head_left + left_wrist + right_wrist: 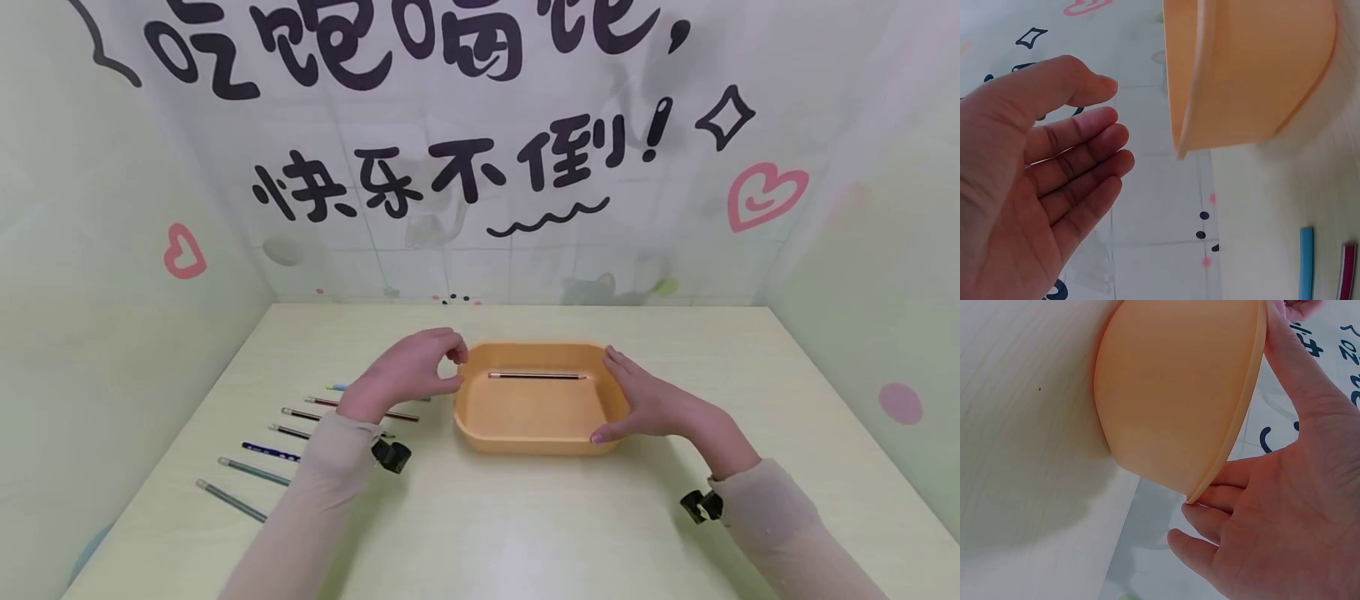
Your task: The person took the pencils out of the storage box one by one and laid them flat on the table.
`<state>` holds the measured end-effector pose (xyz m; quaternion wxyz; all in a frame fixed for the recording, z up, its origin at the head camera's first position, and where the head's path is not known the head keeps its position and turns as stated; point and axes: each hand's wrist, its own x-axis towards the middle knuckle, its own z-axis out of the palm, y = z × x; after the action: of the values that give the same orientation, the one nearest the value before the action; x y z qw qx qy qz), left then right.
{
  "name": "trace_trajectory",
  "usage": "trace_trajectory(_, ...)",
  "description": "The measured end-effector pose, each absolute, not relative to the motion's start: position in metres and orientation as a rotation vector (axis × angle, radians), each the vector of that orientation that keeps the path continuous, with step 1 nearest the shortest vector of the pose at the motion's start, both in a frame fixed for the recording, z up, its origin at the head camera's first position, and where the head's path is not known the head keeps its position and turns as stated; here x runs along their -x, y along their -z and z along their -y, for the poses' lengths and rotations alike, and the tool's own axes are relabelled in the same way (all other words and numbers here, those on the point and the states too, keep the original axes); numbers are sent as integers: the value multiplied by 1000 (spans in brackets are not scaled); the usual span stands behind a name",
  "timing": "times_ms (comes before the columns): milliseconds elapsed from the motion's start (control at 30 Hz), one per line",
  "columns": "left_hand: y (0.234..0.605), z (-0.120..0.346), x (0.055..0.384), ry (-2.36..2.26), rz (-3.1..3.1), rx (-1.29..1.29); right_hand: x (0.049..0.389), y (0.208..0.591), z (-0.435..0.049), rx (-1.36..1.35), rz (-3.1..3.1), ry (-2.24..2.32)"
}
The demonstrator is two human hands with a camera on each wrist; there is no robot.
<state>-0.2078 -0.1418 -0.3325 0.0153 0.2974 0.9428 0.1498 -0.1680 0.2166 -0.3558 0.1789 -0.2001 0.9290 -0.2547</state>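
An orange plastic tray [540, 447] stands on the table with a dark pencil [536, 377] lying inside, near its far wall. At the left rim my left hand [412, 367] holds nothing, its fingers loosely bent; the left wrist view shows a gap between that hand [1054, 169] and the tray [1254, 75]. My right hand [656, 404] spans the tray's right end, thumb on the near rim and fingers at the far right corner. In the right wrist view, fairly straight fingers [1210, 519] lie along the tray's rim [1225, 450].
Several pencils lie in a slanted row on the left, among them a dark blue one [258, 451], a grey-green one [255, 471] and another grey-green one [228, 500]. My left forearm partly covers them. Printed sheeting [495, 267] with black lettering rises behind the table [510, 533].
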Motion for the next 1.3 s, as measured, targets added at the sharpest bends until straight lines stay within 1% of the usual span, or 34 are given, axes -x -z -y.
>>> trace_trajectory(300, 341, 104, 224, -547, -2782, -985, 168, 357, -217, 588, -2639, 715)
trace_trajectory(633, 358, 72, 243, -534, -2686, -940, 168, 356, -217, 588, -2647, 710)
trace_trajectory(833, 372, 62, 248, -532, -2640, -917, 168, 356, -217, 591, -2647, 716)
trace_trajectory(1100, 384, 56, 248, -410, -2646, -1011, 168, 357, -216, 600, -2657, 714)
trace_trajectory(1300, 394, 54, 246, -433, -2607, -1001, 169, 357, -217, 583, -2654, 708)
